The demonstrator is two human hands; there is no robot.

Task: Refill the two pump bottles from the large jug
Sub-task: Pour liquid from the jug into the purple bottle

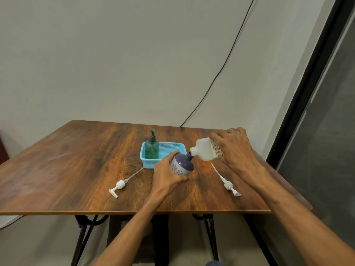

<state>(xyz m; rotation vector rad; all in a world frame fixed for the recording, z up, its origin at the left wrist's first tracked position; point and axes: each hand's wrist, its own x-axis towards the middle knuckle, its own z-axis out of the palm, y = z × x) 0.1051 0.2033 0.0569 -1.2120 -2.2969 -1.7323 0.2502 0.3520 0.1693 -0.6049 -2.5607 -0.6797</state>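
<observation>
Blue basket (172, 144) mid-table (76, 160) holds the green pump bottle (152, 148) upright, just behind my work. Two white pump heads lie loose: one left (120, 185), one right (227, 183). My left hand (165, 175) wraps the round purple bottle (181, 167), tilted. My right hand (234, 148) clamps the jug (204, 151) from above, tipped sideways, spout at the bottle's neck.

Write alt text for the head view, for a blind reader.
Over a wooden table, the right hand tips a pale jug toward the open neck of a round purple-and-white bottle, which the left hand holds tilted. Two white pumps lie on the table, and a green pump bottle stands in a blue basket.
</observation>
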